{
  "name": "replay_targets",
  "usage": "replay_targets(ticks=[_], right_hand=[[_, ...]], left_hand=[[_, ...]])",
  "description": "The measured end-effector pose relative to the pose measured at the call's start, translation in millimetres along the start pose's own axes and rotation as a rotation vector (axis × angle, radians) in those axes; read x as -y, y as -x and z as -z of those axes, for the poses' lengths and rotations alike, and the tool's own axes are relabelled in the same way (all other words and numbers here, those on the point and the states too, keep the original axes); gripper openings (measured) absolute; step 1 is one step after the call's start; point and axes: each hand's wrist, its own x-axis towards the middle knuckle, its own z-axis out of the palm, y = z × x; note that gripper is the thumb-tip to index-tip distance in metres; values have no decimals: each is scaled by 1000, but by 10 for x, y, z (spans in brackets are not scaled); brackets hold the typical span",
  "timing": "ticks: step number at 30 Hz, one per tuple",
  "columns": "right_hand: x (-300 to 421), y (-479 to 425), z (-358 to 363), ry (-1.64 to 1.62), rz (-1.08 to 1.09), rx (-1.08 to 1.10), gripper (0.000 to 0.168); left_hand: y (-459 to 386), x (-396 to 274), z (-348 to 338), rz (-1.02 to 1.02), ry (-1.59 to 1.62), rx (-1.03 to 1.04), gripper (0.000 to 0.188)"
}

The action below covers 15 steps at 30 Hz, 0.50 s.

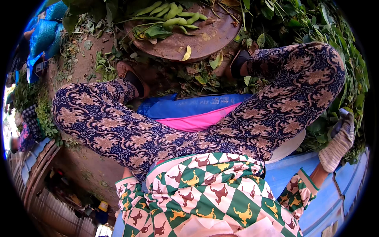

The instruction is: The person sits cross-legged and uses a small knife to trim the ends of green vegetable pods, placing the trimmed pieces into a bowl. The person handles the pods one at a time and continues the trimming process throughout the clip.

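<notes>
My right hand (337,142), in a striped knit glove with grey fingertips, is out to the right beside a heap of leafy green plants (328,29). Its fingers are close together, and the picture does not settle whether they hold a stem. My left hand is out of view; its sleeve (128,186) and a bit of wrist end behind my left thigh. Before me, beyond my feet, a round brown tray-like surface (213,44) bears a pile of green soybean pods (173,14). A single yellowish pod (186,53) lies near its front edge.
A blue plastic sack (195,106) and pink cloth (198,120) lie between my legs. Fallen leaves (198,80) litter the ground. A white rounded object (287,148) shows behind my right thigh. Blue sacks (44,35) stand far left; a person (26,134) is below them.
</notes>
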Motion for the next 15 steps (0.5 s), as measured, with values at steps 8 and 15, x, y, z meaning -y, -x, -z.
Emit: replay_targets(ticks=[8, 15], right_hand=[[514, 1062, -1809, 243, -34, 1287, 32], [50, 1442, -2534, 740, 618, 1951, 57]], left_hand=[[-88, 34, -110, 34, 15, 68, 31], [1, 145, -66, 104, 30, 101, 34]])
